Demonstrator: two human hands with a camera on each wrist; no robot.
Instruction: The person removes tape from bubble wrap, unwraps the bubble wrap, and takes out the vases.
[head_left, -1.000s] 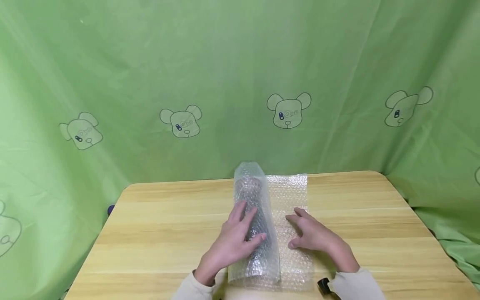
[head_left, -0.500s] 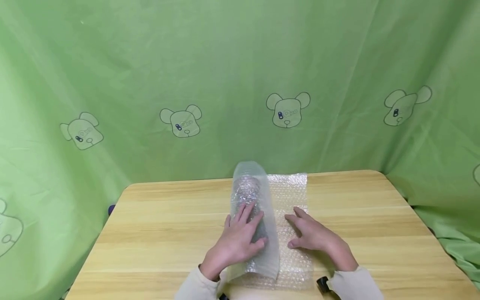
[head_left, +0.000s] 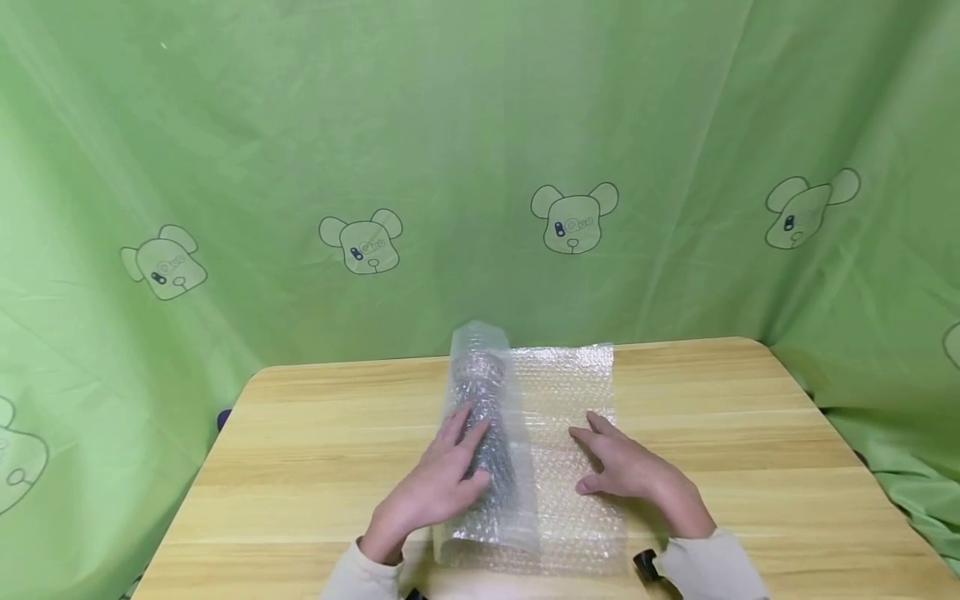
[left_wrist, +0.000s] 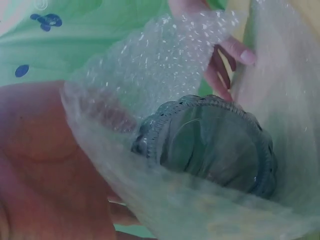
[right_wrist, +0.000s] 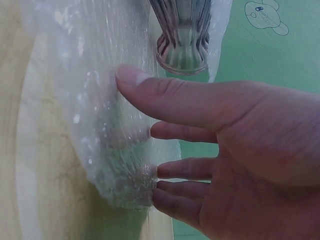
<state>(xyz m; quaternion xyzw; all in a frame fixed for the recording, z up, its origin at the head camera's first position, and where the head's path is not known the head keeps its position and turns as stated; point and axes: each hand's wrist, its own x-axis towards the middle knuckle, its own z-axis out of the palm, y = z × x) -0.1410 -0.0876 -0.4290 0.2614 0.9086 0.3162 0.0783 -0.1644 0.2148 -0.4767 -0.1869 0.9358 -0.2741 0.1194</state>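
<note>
A fluted clear glass vase (head_left: 483, 454) lies inside a fold of bubble wrap (head_left: 566, 383) on the table. Its round scalloped end (left_wrist: 270, 165) faces the left wrist view, ringed by the wrap. A narrower flared end of the vase (right_wrist: 182, 57) shows in the right wrist view. My left hand (head_left: 438, 479) rests on the wrapped vase, its fingers spread and extended. On the flat part of the sheet, to the right of the vase, my right hand (head_left: 630, 467) touches the wrap with thumb and fingers apart.
The wooden table (head_left: 322, 450) extends to both sides of the wrap. A green curtain (head_left: 450, 150) printed with bear heads hangs behind its far edge. Small black wrist devices (head_left: 645, 567) sit at the cuffs.
The wrapped vase has shifted left under my left hand, after a small move right, baring more of the flat sheet. My right hand has stayed in place.
</note>
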